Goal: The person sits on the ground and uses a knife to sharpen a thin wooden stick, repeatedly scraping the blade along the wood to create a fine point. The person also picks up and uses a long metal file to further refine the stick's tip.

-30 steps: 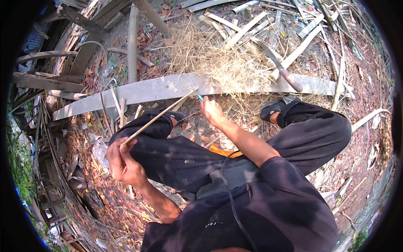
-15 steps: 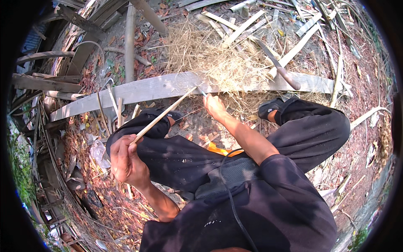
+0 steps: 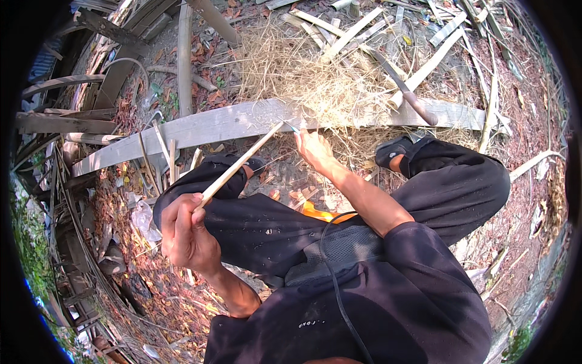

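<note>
- Moved since the earlier frame: left hand (image 3: 191, 233), shifted inward, toward the right, with the stick (image 3: 245, 164) now at a steeper slant; right hand (image 3: 315, 150), slightly farther out along the stick's far end.
- Shirt, black (image 3: 388, 303), nearest; a dark cord (image 3: 332, 273) runs down its front.
- Trousers, black (image 3: 254, 233), knees spread to either side; orange item (image 3: 318, 212) between the legs, kind unclear.
- Left hand: fingers closed around the stick's near end, above the left thigh.
- Plastic bag, clear (image 3: 144, 219), on the littered ground just left of the left hand.
- Stick: pale, slender, slanting away to the right; far tip in front of the plank (image 3: 218, 128); whether they touch, cannot tell.
- Right hand: fingers closed on a small tool (image 3: 295, 129), teal near the fingers, thin dark point beside the stick's tip; exact contact unclear.
- Shoes, dark (image 3: 394, 148), one on each side, short of the plank.
- Plank: grey, lying crosswise beyond both hands.
- Straw (image 3: 273, 73): loose heap, partly over the plank and behind it.
- Machete (image 3: 419, 109): brown handle over the plank's right part, blade pointing away.
- Strips, pale (image 3: 354, 33): crossed, beyond the straw.
</note>
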`<state>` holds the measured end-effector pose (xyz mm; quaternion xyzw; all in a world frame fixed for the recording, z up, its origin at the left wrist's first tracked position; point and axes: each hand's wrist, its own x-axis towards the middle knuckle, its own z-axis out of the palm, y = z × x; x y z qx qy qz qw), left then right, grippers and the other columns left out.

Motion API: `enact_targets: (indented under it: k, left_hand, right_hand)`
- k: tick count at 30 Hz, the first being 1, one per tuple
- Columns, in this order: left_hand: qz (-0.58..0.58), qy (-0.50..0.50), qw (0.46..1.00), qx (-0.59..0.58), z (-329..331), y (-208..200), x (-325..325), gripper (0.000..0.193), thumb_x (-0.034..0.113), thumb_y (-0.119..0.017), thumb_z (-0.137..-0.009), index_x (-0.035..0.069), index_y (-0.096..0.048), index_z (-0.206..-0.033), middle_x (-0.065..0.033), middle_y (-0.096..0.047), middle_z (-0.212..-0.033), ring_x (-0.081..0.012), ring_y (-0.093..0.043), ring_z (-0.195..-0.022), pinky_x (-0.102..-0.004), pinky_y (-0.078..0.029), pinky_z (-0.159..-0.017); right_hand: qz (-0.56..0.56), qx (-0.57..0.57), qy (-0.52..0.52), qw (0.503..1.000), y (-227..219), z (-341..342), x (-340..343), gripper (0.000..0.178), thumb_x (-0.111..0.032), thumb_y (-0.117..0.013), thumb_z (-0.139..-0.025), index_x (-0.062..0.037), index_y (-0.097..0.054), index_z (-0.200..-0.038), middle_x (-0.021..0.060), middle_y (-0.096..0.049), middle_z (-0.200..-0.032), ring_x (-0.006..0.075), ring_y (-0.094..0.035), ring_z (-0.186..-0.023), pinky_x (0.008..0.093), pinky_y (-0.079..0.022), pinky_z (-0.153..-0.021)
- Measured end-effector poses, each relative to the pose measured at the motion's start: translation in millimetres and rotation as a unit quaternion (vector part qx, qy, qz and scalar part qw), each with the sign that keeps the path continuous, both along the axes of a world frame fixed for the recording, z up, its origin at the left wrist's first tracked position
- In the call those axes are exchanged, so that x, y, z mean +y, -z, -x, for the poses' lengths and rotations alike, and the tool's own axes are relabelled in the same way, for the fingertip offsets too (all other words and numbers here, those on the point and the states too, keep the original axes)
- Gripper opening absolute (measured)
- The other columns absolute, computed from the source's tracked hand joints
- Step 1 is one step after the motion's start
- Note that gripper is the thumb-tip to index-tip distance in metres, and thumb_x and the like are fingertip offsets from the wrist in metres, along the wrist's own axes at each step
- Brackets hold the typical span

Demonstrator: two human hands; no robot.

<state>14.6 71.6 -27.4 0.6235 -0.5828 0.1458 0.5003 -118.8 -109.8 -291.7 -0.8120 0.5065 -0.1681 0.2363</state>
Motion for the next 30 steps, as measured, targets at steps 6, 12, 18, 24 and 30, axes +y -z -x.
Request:
enact_targets:
  k: [6, 12, 18, 24, 30]
  left_hand:
    - [0.016, -0.013, 1.000, 0.005, 1.1, -1.6, -7.1, 0.017, 0.006, -0.063, -0.091, -0.011, -0.064, -0.092, -0.0167, -0.063, -0.085, -0.0240, -0.065, -0.070, -0.0320, -0.057, -0.059]
    - [0.010, -0.002, 1.000, 0.026, 6.5, -3.1, -11.2, 0.017, 0.004, -0.062, -0.090, -0.012, -0.064, -0.093, -0.0171, -0.062, -0.085, -0.0243, -0.065, -0.072, -0.0315, -0.058, -0.060]
    - [0.006, 0.023, 0.999, 0.027, 9.7, -4.2, -8.4, 0.014, 0.002, -0.062, -0.090, -0.011, -0.064, -0.094, -0.0169, -0.062, -0.086, -0.0230, -0.064, -0.071, -0.0308, -0.058, -0.060]
    - [-0.011, -0.003, 0.999, 0.052, 9.9, -7.4, -12.0, 0.014, 0.002, -0.061, -0.091, -0.011, -0.064, -0.095, -0.0155, -0.062, -0.086, -0.0212, -0.064, -0.070, -0.0286, -0.056, -0.061]
    - [-0.004, -0.081, 0.989, 0.121, -14.1, 0.1, 7.3, 0.020, 0.007, -0.057, -0.095, -0.012, -0.063, -0.095, -0.0133, -0.062, -0.088, -0.0176, -0.065, -0.067, -0.0266, -0.057, -0.062]
  right_hand:
    - [-0.117, -0.047, 0.015, 0.992, -12.7, -4.7, 10.1, 0.033, -0.032, -0.044, -0.098, -0.0011, -0.058, -0.100, 0.0242, -0.064, -0.073, 0.0435, -0.065, -0.069, 0.0502, -0.053, -0.063]
    - [-0.095, -0.063, 0.015, 0.993, -5.0, -3.9, 3.2, 0.029, -0.031, -0.048, -0.097, -0.0038, -0.057, -0.097, 0.0253, -0.062, -0.068, 0.0426, -0.063, -0.063, 0.0521, -0.050, -0.057]
    - [-0.107, 0.009, -0.001, 0.994, 29.8, -0.1, -0.9, 0.030, -0.033, -0.048, -0.096, -0.0044, -0.054, -0.101, 0.0213, -0.064, -0.079, 0.0399, -0.066, -0.077, 0.0509, -0.051, -0.067]
    - [-0.031, 0.052, 0.016, 0.998, 64.5, -2.9, 9.7, 0.034, -0.033, -0.045, -0.097, -0.0030, -0.056, -0.107, 0.0241, -0.065, -0.087, 0.0420, -0.065, -0.081, 0.0505, -0.052, -0.073]
    - [-0.106, -0.132, 0.063, 0.984, 27.2, 6.5, -7.0, 0.032, -0.032, -0.047, -0.097, -0.0031, -0.054, -0.110, 0.0278, -0.059, -0.067, 0.0457, -0.061, -0.068, 0.0516, -0.048, -0.062]
